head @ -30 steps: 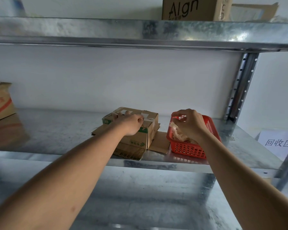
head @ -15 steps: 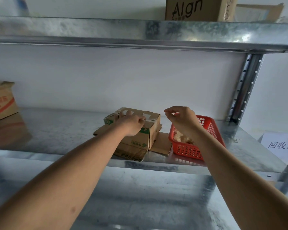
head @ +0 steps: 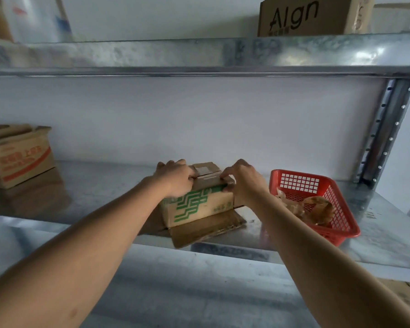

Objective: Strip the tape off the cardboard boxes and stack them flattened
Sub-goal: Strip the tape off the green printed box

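A small cardboard box with green zigzag print [head: 197, 207] stands on flattened cardboard [head: 206, 229] on the middle metal shelf [head: 100, 185]. My left hand [head: 175, 177] grips the box's top left edge. My right hand [head: 243, 181] grips its top right corner. Between the hands the top flaps show a strip of pale tape [head: 202, 171]. A red plastic basket [head: 317, 185] to the right holds crumpled brown tape [head: 313, 209].
A box with red print [head: 19, 157] sits at the shelf's left end. A brown "Algn" box [head: 303, 17] stands on the upper shelf. A perforated steel upright [head: 384, 131] rises at the right. A lower shelf lies below my arms.
My right hand has left the red basket and moved left onto the box's top right corner. The box has been turned, and its green-printed side now faces me.
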A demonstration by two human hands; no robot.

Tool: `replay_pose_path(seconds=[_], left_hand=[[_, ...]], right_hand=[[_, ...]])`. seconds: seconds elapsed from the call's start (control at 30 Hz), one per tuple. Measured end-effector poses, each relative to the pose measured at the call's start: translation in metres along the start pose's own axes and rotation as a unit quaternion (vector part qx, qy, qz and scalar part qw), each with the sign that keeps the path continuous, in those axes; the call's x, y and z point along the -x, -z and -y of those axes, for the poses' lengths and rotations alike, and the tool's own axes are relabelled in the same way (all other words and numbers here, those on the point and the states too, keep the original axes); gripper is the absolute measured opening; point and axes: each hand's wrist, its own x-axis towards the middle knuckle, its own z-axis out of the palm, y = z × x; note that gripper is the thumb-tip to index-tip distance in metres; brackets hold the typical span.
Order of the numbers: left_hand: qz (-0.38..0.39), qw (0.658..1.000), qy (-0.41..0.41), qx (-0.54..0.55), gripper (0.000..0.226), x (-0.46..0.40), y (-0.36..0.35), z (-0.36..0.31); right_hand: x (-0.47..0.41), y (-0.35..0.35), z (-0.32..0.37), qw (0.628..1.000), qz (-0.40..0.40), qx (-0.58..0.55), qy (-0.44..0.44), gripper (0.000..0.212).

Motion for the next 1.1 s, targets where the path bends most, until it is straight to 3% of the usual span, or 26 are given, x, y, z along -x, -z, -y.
replay_pose_path(seconds=[0.1,0.17,0.27,0.33,0.43,0.57,0.63,0.73,0.8,0.93,1.1], left_hand=[[0.019,0.997,-0.027,0.074,0.041,-0.002,0.0,0.026],[0.034,0.987,-0.032,0.155,0.033,-0.003,-0.003,0.043],[0.073,0.966,-0.051,0.242,0.032,-0.001,-0.007,0.061],[0.086,0.969,-0.061,0.222,0.036,-0.003,-0.009,0.066],[0.087,0.985,-0.066,0.135,0.043,-0.007,-0.009,0.071],[0.09,0.987,-0.055,0.122,0.048,-0.012,-0.016,0.075],[0.075,0.988,-0.046,0.128,0.049,-0.016,-0.022,0.069],[0.058,0.99,-0.051,0.115,0.048,-0.023,-0.025,0.058],[0.055,0.99,-0.056,0.118,0.047,-0.027,-0.027,0.055],[0.064,0.984,-0.063,0.152,0.046,-0.027,-0.031,0.055],[0.073,0.982,-0.07,0.161,0.048,-0.024,-0.033,0.056]], right_hand=[[-0.007,-0.017,0.002,0.997,-0.062,-0.033,-0.041,0.03],[-0.014,-0.023,0.008,0.996,-0.039,-0.068,-0.044,0.04],[-0.023,-0.027,0.024,0.98,0.017,-0.184,-0.075,0.033],[-0.026,-0.037,0.031,0.958,0.046,-0.274,-0.062,0.033],[-0.028,-0.049,0.034,0.954,0.045,-0.289,-0.068,0.055],[-0.012,-0.053,0.035,0.94,-0.084,-0.331,-0.011,0.022],[0.008,-0.051,0.038,0.943,-0.096,-0.317,0.019,0.015],[0.036,-0.049,0.039,0.964,-0.087,-0.246,0.05,0.051],[0.048,-0.053,0.036,0.97,-0.111,-0.214,0.044,0.061],[0.066,-0.058,0.04,0.955,-0.203,-0.216,0.025,0.043],[0.07,-0.059,0.047,0.931,-0.224,-0.285,-0.052,0.052]])
